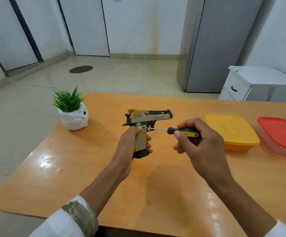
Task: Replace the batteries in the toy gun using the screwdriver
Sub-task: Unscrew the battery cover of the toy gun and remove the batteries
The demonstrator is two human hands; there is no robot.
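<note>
A: Biggest first?
B: Orange table (70, 168), far edge behind the toy gun (147, 120), left edge slanting past the potted plant (71, 111). Bare wood all round the gun, nearer and to its left.
A: Right of the gun?
B: Yellow box (231, 132), then red-lidded box (281, 134) close to the table's right side.
A: Hands?
B: Left hand (130, 144) wrapped tight round the gun's grip, held upright above the table. Right hand (198, 139) curled closed on the screwdriver (178, 130), tip touching the grip's top.
</note>
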